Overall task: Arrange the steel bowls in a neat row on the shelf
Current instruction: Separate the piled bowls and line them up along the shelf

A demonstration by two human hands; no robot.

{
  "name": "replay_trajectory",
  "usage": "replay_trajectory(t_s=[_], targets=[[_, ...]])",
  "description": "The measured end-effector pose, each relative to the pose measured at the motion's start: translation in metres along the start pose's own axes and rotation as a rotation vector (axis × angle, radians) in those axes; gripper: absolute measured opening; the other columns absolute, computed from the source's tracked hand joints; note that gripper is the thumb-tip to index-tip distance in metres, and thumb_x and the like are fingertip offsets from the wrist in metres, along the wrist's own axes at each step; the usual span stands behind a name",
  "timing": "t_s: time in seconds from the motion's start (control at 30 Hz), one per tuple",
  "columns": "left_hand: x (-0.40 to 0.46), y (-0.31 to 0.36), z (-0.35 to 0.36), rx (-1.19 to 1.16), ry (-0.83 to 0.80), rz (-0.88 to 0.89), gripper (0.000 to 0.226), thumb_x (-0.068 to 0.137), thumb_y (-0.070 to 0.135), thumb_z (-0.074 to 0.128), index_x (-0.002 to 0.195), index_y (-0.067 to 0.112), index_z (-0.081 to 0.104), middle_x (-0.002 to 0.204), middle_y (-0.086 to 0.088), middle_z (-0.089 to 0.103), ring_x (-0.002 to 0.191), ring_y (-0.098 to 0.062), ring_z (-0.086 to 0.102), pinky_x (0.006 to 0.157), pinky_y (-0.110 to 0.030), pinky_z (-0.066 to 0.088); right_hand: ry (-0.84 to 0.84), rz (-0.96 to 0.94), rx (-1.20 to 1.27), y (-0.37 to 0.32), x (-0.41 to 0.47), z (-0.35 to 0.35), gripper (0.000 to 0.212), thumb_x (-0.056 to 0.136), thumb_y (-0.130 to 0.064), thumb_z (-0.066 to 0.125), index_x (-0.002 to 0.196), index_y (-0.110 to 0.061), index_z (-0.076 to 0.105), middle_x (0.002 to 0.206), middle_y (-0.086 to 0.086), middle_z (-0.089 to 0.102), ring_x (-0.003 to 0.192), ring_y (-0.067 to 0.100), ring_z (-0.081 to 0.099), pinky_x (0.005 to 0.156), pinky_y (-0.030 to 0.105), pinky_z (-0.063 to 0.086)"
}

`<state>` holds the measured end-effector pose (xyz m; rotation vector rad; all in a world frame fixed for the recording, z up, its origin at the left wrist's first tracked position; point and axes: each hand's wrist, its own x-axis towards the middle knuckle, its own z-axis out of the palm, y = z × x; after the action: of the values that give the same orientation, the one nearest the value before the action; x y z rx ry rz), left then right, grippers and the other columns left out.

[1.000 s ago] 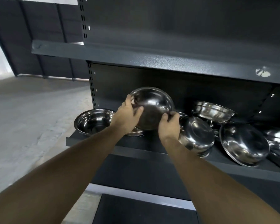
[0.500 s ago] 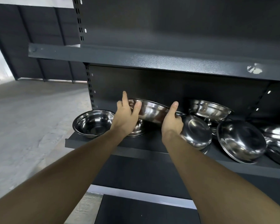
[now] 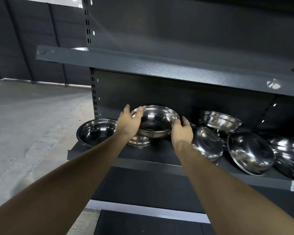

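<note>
Both hands are grasping one steel bowl [image 3: 155, 121] at the shelf [image 3: 159, 156] centre: the left hand [image 3: 131, 123] is curling over its nine-o'clock rim, the right hand [image 3: 182, 132] is cupping its three-o'clock side. It is apparently sitting on another bowl [image 3: 139, 141]; a tumbled pile [image 3: 244, 146] is lying at three o'clock.
</note>
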<state>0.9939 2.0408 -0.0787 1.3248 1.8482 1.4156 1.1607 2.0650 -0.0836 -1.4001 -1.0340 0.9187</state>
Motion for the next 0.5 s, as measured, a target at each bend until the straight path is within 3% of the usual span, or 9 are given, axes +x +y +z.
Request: replay_trajectory(t_s=[0.07, 0.1, 0.17, 0.2, 0.3, 0.47, 0.5], targets=[[0.001, -0.005, -0.003, 0.041, -0.009, 0.035, 0.075, 0.095, 0.057, 0.045, 0.154, 0.016, 0.024, 0.157, -0.007, 0.032, 0.142, -0.026, 0.035, 0.113, -0.033, 0.027, -0.001, 0.002, -0.058, 0.002, 0.001, 0.003, 0.049, 0.094, -0.027, 0.054, 0.142, -0.016, 0.054, 0.133, 0.008, 0.064, 0.122, 0.029, 0.061, 0.104, 0.04, 0.05], [0.001, -0.007, -0.004, 0.055, -0.01, 0.049, 0.073, 0.095, 0.055, 0.046, 0.154, 0.017, 0.026, 0.156, -0.007, 0.033, 0.141, -0.025, 0.037, 0.112, -0.031, 0.028, 0.0, 0.019, -0.075, 0.002, 0.001, 0.004, 0.044, 0.093, -0.023, 0.054, 0.136, -0.014, 0.059, 0.123, 0.012, 0.069, 0.105, 0.03, 0.069, 0.086, 0.037, 0.059], [0.004, -0.012, -0.011, 0.078, -0.024, 0.074, 0.069, 0.096, 0.052, 0.047, 0.153, 0.017, 0.028, 0.156, -0.007, 0.033, 0.14, -0.024, 0.037, 0.112, -0.03, 0.027, -0.002, 0.064, -0.075, 0.003, -0.001, 0.009, 0.032, 0.093, -0.017, 0.053, 0.12, -0.008, 0.066, 0.101, 0.017, 0.073, 0.059, 0.024, 0.07, 0.044, 0.024, 0.054], [0.007, -0.013, -0.015, 0.091, -0.035, 0.085, 0.068, 0.097, 0.051, 0.046, 0.153, 0.017, 0.028, 0.156, -0.007, 0.033, 0.141, -0.024, 0.037, 0.113, -0.031, 0.027, 0.0, 0.077, -0.068, 0.003, -0.002, 0.012, 0.029, 0.093, -0.014, 0.051, 0.116, -0.006, 0.066, 0.091, 0.016, 0.072, 0.044, 0.018, 0.064, 0.034, 0.02, 0.048], [0.018, -0.018, -0.039, 0.153, -0.019, 0.115, 0.066, 0.098, 0.051, 0.042, 0.153, 0.017, 0.028, 0.155, -0.009, 0.034, 0.139, -0.025, 0.039, 0.113, -0.033, 0.029, 0.017, 0.082, -0.045, 0.002, -0.005, 0.024, 0.028, 0.094, -0.009, 0.048, 0.117, -0.004, 0.063, 0.074, 0.005, 0.062, 0.027, 0.009, 0.054, 0.03, 0.017, 0.043], [0.037, -0.037, -0.097, 0.314, 0.07, 0.113, 0.062, 0.098, 0.05, 0.04, 0.15, 0.016, 0.034, 0.149, -0.01, 0.04, 0.133, -0.027, 0.045, 0.109, -0.039, 0.035, -0.02, 0.065, -0.077, -0.004, -0.013, 0.058, 0.03, 0.094, -0.007, 0.047, 0.119, -0.003, 0.062, 0.089, 0.012, 0.069, 0.031, 0.01, 0.058, 0.03, 0.013, 0.039], [0.039, -0.043, -0.108, 0.337, 0.087, 0.104, 0.061, 0.099, 0.05, 0.039, 0.149, 0.016, 0.036, 0.146, -0.01, 0.043, 0.131, -0.028, 0.047, 0.107, -0.04, 0.036, -0.033, 0.056, -0.099, -0.004, -0.016, 0.066, 0.028, 0.094, -0.007, 0.047, 0.116, -0.002, 0.063, 0.084, 0.013, 0.069, 0.028, 0.008, 0.056, 0.028, 0.012, 0.037]])
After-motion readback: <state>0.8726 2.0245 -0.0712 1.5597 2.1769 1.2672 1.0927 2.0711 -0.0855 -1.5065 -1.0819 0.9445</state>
